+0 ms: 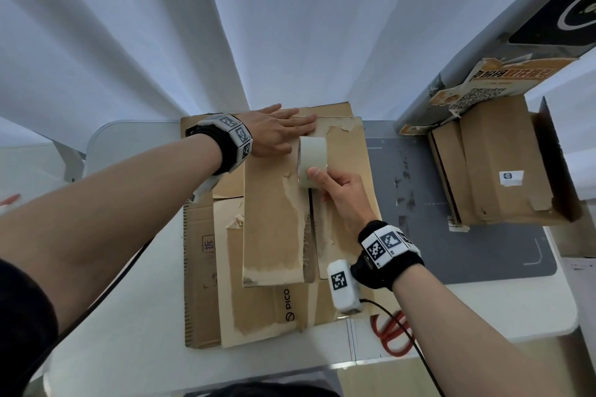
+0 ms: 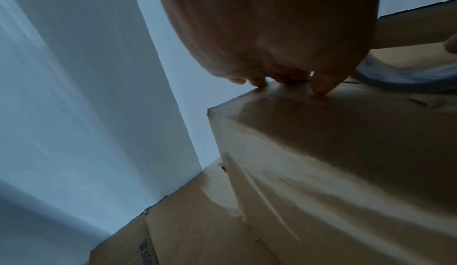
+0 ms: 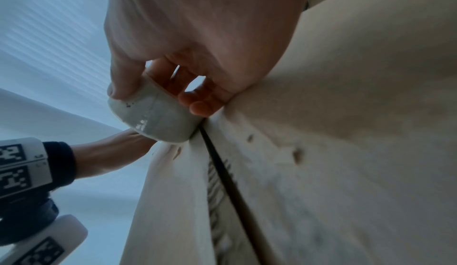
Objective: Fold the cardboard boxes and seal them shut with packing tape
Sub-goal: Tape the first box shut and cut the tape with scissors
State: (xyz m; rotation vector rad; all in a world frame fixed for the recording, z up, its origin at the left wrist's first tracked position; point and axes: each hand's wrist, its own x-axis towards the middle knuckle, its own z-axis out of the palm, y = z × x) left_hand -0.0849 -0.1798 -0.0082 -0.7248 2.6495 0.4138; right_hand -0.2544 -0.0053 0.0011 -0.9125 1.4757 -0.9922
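Note:
A brown cardboard box [image 1: 274,219] stands on flattened cardboard [image 1: 200,267] in the middle of the table, its two top flaps meeting at a dark seam [image 1: 311,209]. My left hand [image 1: 277,129] lies flat with straight fingers on the far end of the box top [image 2: 321,152]. My right hand [image 1: 338,190] grips a pale roll of packing tape [image 1: 311,161] that sits on the seam, thumb on its outer face and fingers through the core. In the right wrist view the tape roll [image 3: 153,116] rests at the far end of the seam [image 3: 222,171].
Red-handled scissors [image 1: 392,335] lie near the table's front edge, right of the box. A grey mat [image 1: 419,171] covers the table's right part. More folded cardboard boxes [image 1: 493,167] stand at the far right. White curtains hang behind.

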